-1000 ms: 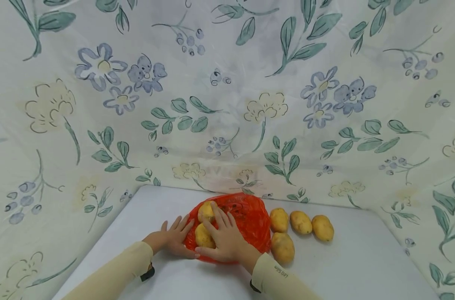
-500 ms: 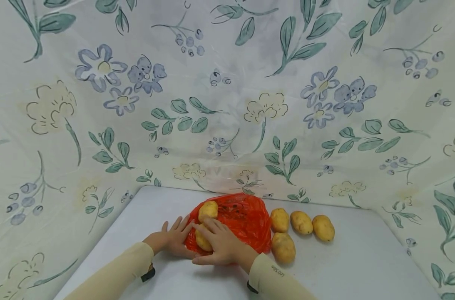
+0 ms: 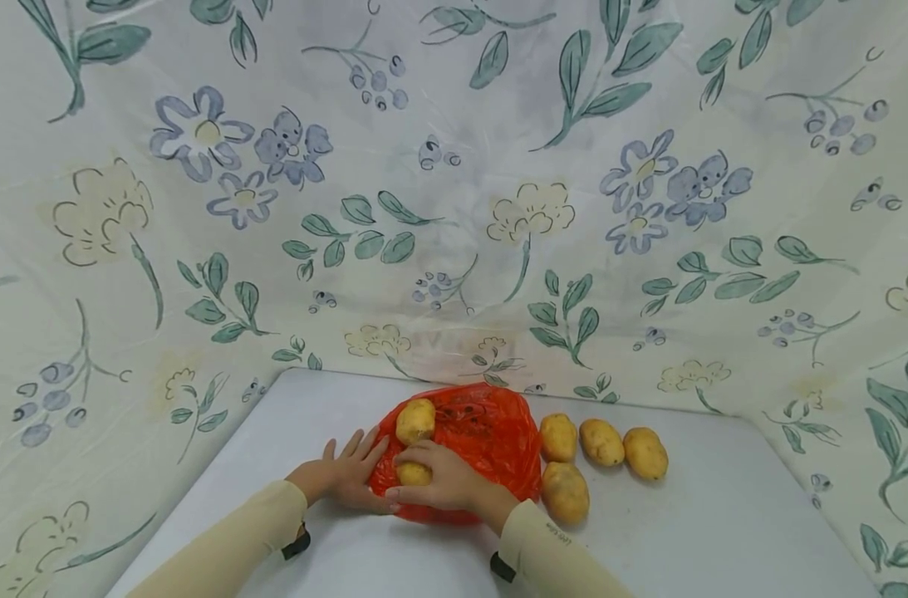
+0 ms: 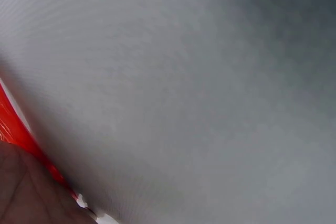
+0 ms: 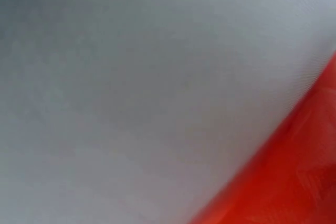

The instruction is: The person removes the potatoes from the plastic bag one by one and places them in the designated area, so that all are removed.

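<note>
A thin red plastic bag (image 3: 491, 448) lies on the white table in the head view. Two yellow potatoes sit on its left part: a far potato (image 3: 415, 421) and a near potato (image 3: 414, 473). My right hand (image 3: 449, 480) curls its fingers and thumb round the near one, partly covering it. Spread flat, my left hand (image 3: 351, 477) rests its straight fingers on the bag's left edge. The left wrist view has a corner of that palm (image 4: 31, 190) beside red plastic (image 4: 16, 127). Only table and red plastic (image 5: 294, 182) appear in the right wrist view.
Right of the bag lie several loose potatoes, among them a near one (image 3: 566, 493) close to the bag's edge and one farthest right (image 3: 645, 453). A flowered cloth (image 3: 454, 249) hangs behind the white table (image 3: 693, 531).
My right hand has drawn back from over both potatoes, uncovering the far one, and its spread fingers have curled round the near one. The left hand stays in place.
</note>
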`<state>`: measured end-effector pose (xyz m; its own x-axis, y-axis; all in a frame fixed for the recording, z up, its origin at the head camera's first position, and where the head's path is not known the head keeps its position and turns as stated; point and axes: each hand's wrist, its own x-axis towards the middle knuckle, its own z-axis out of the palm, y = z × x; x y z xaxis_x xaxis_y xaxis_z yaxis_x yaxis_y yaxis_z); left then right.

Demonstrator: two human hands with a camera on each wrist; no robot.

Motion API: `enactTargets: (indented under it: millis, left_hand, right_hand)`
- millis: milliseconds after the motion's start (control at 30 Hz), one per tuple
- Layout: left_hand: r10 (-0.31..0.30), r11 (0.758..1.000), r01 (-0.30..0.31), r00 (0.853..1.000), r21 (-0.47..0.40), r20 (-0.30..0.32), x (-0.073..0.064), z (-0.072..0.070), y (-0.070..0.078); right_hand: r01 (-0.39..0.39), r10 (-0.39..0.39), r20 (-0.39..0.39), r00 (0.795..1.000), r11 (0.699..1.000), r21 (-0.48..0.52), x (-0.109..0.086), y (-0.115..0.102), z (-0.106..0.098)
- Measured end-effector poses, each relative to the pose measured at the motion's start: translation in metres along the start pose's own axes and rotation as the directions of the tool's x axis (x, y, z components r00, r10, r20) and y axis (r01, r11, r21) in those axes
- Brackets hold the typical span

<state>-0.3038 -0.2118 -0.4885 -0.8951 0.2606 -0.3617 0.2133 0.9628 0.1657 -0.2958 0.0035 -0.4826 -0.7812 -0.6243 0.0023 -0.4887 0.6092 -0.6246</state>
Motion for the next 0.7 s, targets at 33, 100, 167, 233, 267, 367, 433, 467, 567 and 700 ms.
enactTargets:
  millis: [33, 100, 167, 233, 267, 367, 433, 467, 567, 700]
  left_hand:
    - [0.004, 1.0, -0.004, 1.0, -0.001, -0.007, -0.0007, -0.0003, 0.0005]
    - [0.009, 1.0, -0.009, 1.0, 0.006, -0.016, -0.0018, -0.0011, 0.001]
    - [0.008, 1.0, -0.007, 1.0, 0.013, -0.02, -0.0027, -0.0011, 0.0011]
    - [0.01, 1.0, -0.009, 1.0, 0.013, -0.023, -0.0034, -0.0017, 0.0016]
    - [0.009, 1.0, -0.008, 1.0, 0.012, -0.022, -0.0035, -0.002, 0.0018]
    - [0.007, 1.0, -0.007, 1.0, 0.006, -0.016, -0.0029, -0.0021, 0.0021]
    - [0.006, 1.0, -0.006, 1.0, 0.005, -0.012, -0.0025, -0.002, 0.0021]
    - [0.005, 1.0, -0.005, 1.0, 0.006, -0.01, -0.0022, -0.002, 0.0021]
    - [0.007, 1.0, -0.007, 1.0, 0.008, -0.009, -0.0029, -0.003, 0.0028]
    - [0.011, 1.0, -0.01, 1.0, 0.009, -0.012, -0.0049, -0.0048, 0.0033]
  right_hand:
    - [-0.003, 0.003, -0.004, 1.0, 0.999, 0.042, -0.0003, 0.0011, -0.0004]
    - [-0.009, 0.011, -0.016, 1.0, 0.993, 0.115, -0.0006, 0.0035, -0.0008]
    - [-0.012, 0.017, -0.023, 1.0, 0.985, 0.174, -0.0009, 0.0052, -0.0011]
    - [-0.024, 0.03, -0.026, 0.999, 0.979, 0.203, -0.0016, 0.0059, -0.0019]
    - [-0.036, 0.043, -0.025, 0.999, 0.977, 0.211, -0.0019, 0.0058, -0.0024]
    - [-0.075, 0.077, -0.004, 0.997, 0.973, 0.219, -0.003, 0.005, -0.0037]
    - [-0.114, 0.114, 0.013, 0.993, 0.969, 0.221, -0.0036, 0.0046, -0.004]
    - [-0.133, 0.132, 0.02, 0.991, 0.965, 0.227, -0.0038, 0.0048, -0.0039]
    - [-0.17, 0.167, 0.034, 0.985, 0.954, 0.247, -0.0039, 0.0059, -0.0032]
    - [-0.208, 0.195, 0.076, 0.978, 0.945, 0.252, -0.0029, 0.0071, -0.0021]
